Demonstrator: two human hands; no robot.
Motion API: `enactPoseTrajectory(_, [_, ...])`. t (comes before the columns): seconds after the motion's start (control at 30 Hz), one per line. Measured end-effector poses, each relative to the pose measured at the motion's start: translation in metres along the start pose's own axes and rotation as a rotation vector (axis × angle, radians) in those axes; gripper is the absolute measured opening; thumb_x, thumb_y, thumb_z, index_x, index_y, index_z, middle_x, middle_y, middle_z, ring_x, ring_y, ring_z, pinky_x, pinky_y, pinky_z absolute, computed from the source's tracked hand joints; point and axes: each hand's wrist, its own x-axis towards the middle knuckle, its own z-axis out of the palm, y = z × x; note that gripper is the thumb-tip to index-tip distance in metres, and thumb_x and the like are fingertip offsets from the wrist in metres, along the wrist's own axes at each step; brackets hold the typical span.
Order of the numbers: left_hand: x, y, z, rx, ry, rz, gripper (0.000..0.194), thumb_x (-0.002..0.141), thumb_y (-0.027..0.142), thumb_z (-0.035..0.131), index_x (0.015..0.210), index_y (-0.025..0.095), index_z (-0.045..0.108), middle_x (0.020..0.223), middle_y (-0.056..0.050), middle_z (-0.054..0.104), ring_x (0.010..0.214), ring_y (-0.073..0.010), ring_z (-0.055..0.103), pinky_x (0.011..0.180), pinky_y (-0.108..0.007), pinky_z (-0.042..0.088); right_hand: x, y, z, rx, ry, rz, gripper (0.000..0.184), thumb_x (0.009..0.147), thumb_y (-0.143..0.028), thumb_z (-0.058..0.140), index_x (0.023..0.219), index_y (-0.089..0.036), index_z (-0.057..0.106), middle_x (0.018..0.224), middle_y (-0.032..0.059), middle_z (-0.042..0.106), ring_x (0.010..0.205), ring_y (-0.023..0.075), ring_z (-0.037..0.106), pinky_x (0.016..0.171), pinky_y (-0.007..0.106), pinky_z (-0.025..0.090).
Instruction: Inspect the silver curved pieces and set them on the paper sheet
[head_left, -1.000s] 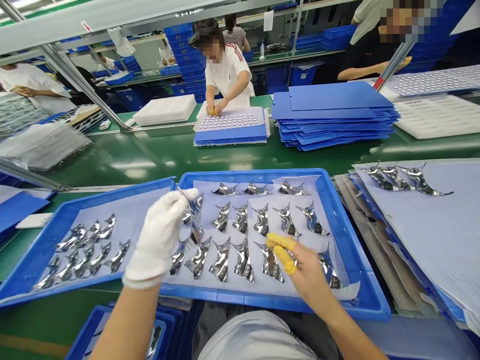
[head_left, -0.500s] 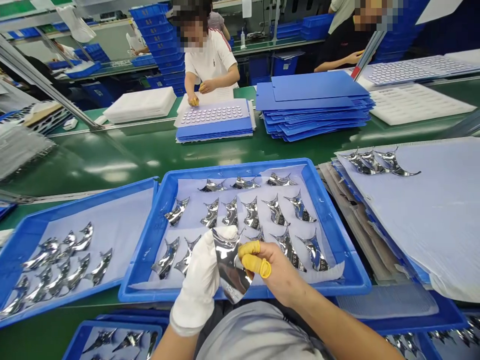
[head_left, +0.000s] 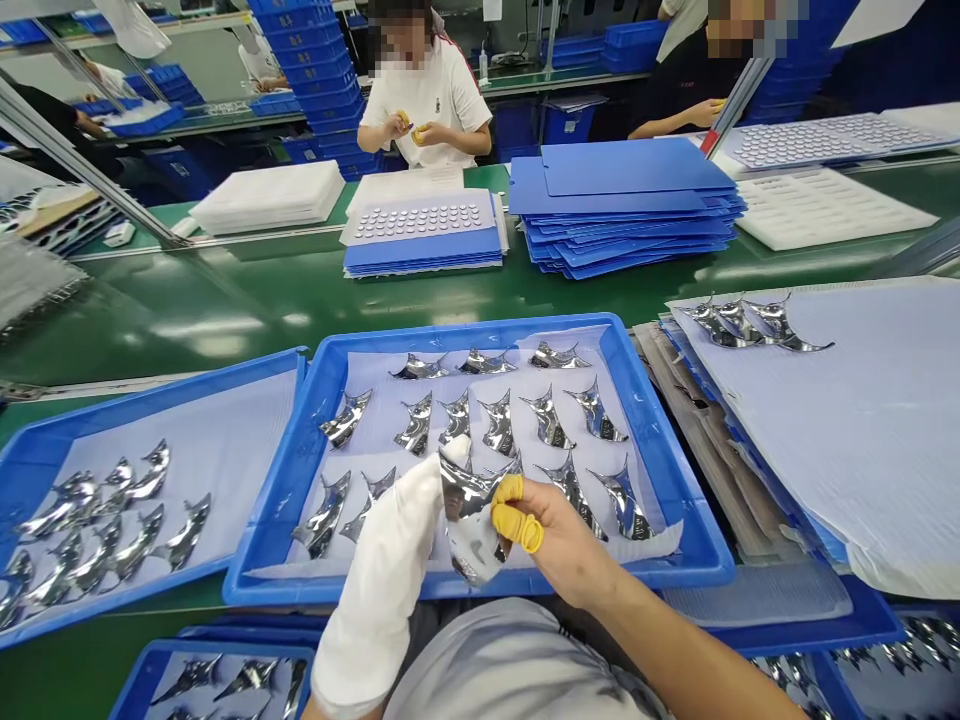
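A curved, mirror-bright foil piece [head_left: 469, 510] is held between my hands, above the front part of a blue plastic tray [head_left: 465, 330]. My left hand [head_left: 382, 565], in a white glove, grips its left side. My right hand [head_left: 551, 530] pinches its right edge with two fingers in yellow finger cots. Several similar foil pieces [head_left: 547, 420] lie in rows on a pale lilac liner [head_left: 375, 400] in the tray. The gloved hand hides part of the front row.
A second blue tray [head_left: 150, 395] with foil pieces sits to the left. A lilac sheet [head_left: 847, 420] with foil pieces lies to the right. Beyond them are a green conveyor belt [head_left: 255, 300], stacked blue boards [head_left: 630, 200], white foam trays [head_left: 266, 195], and a person [head_left: 424, 100] working across the belt.
The foil piece has turned between my hands, and its pale side now shows lower down. A second earlier, my hands were apart over the tray, with only the left holding the piece.
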Motion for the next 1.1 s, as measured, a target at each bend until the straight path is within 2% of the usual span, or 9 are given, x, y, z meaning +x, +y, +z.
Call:
enactPoseTrajectory(0.1, [0.002,0.008,0.004,0.008,-0.121,-0.022,0.048,0.086,0.036,0.07,0.132,0.028,0.063,0.131,-0.004,0.066,0.122,-0.0267,0.059,0.097,-0.034,0.053,-0.002,-0.005,0.0,-0.251,-0.027,-0.133,0.027,0.095,-0.039,0.056,0.078,-0.018,0.055,0.074,-0.0015,0.05,0.066,0.0103,0.044,0.063,0.023,0.04])
enactPoseTrajectory(0.2, [0.005,0.012,0.009,-0.006,-0.162,-0.002,0.051,0.085,0.032,0.071,0.135,0.029,0.06,0.128,-0.005,0.067,0.114,-0.0238,0.063,0.091,-0.029,0.053,-0.007,-0.012,0.002,-0.532,-0.011,-0.339,0.019,0.099,-0.024,0.05,0.084,-0.018,0.058,0.078,0.0002,0.053,0.07,0.0113,0.046,0.067,0.023,0.04])
enactPoseTrajectory(0.4, [0.006,0.009,0.007,-0.045,-0.073,-0.034,0.024,0.081,0.031,0.076,0.104,0.025,0.075,0.098,-0.001,0.075,0.086,-0.0152,0.067,0.077,-0.021,0.053,-0.014,-0.012,-0.003,-0.803,-0.072,-0.487,0.012,0.098,-0.014,0.05,0.099,-0.018,0.061,0.084,0.0035,0.057,0.073,0.0127,0.049,0.066,0.023,0.04])
enactPoseTrajectory(0.47, [0.005,0.01,0.008,-0.048,0.005,-0.026,0.015,0.083,0.034,0.074,0.093,0.024,0.077,0.093,0.0,0.076,0.082,-0.0143,0.066,0.074,-0.021,0.053,-0.012,-0.01,-0.006,-0.786,-0.101,-0.48,0.013,0.099,-0.014,0.048,0.096,-0.018,0.06,0.082,0.003,0.056,0.072,0.0129,0.048,0.065,0.023,0.04])
enactPoseTrajectory(0.53, [0.004,0.012,0.009,-0.07,0.044,-0.008,0.017,0.086,0.037,0.07,0.089,0.023,0.078,0.094,-0.001,0.077,0.085,-0.0156,0.067,0.076,-0.022,0.054,-0.009,-0.009,-0.008,-0.692,-0.1,-0.447,0.017,0.099,-0.017,0.047,0.085,-0.018,0.056,0.076,0.0009,0.054,0.069,0.0124,0.047,0.064,0.023,0.039])
enactPoseTrajectory(0.63, [0.001,0.018,0.011,-0.084,0.047,0.025,0.019,0.088,0.038,0.067,0.092,0.024,0.079,0.098,-0.001,0.078,0.092,-0.0172,0.069,0.085,-0.023,0.054,-0.004,-0.007,-0.012,-0.49,-0.096,-0.358,0.028,0.101,-0.027,0.046,0.074,-0.019,0.048,0.07,-0.0012,0.05,0.065,0.011,0.046,0.061,0.022,0.039])
enactPoseTrajectory(0.77, [-0.003,0.022,0.014,-0.066,0.05,0.032,0.016,0.088,0.035,0.068,0.096,0.026,0.078,0.105,0.001,0.077,0.105,-0.0181,0.067,0.096,-0.025,0.051,-0.003,-0.005,-0.016,-0.263,-0.125,-0.23,0.033,0.1,-0.036,0.049,0.072,-0.019,0.046,0.07,-0.001,0.051,0.063,0.0104,0.05,0.061,0.023,0.042])
enactPoseTrajectory(0.97, [-0.006,0.021,0.019,-0.064,0.06,0.046,0.019,0.09,0.036,0.065,0.101,0.025,0.077,0.108,0.001,0.076,0.109,-0.0171,0.065,0.1,-0.023,0.047,-0.005,-0.004,-0.016,-0.157,-0.124,-0.128,0.033,0.096,-0.044,0.055,0.076,-0.017,0.054,0.069,-0.0005,0.054,0.062,0.0103,0.051,0.061,0.024,0.043])
enactPoseTrajectory(1.1, [-0.006,0.022,0.024,-0.027,0.089,0.023,0.023,0.09,0.039,0.065,0.105,0.025,0.075,0.112,0.001,0.074,0.113,-0.0167,0.063,0.099,-0.022,0.047,-0.005,-0.005,-0.014,-0.155,-0.109,-0.134,0.033,0.096,-0.042,0.054,0.076,-0.017,0.053,0.069,-0.0009,0.053,0.063,0.0098,0.049,0.062,0.023,0.042])
